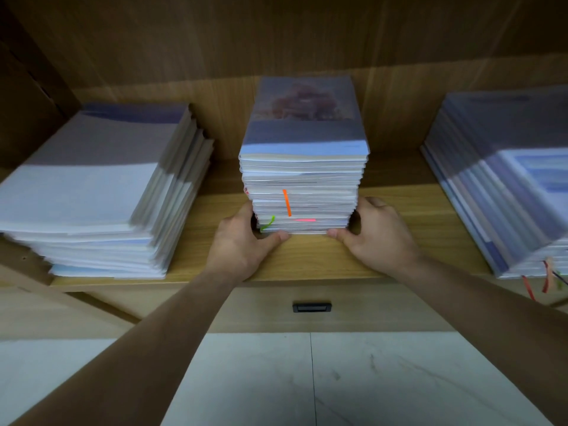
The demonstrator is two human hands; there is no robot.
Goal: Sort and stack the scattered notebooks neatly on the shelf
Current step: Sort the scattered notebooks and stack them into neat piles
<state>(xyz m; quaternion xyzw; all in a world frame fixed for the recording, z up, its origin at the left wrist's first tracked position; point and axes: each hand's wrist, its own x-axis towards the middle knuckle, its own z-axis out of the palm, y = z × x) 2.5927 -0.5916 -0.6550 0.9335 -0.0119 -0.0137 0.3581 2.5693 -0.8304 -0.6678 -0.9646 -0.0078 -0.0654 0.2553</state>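
A tall stack of notebooks [302,179] stands in the middle of the wooden shelf [307,256], with orange, pink and green tabs sticking out of its front. My left hand [242,241] grips the stack's lower left corner, thumb along the bottom front edge. My right hand [375,232] grips the lower right corner the same way. A wider, lower stack of notebooks [101,192] lies at the left, its layers slid askew. Another stack of notebooks [504,179] lies at the right, leaning and fanned.
The shelf has a wooden back panel [276,41] close behind the stacks. Below the shelf's front edge is a drawer with a black handle [312,306]. Ribbon markers [544,281] hang from the right stack over the edge. White floor tiles [307,379] lie beneath.
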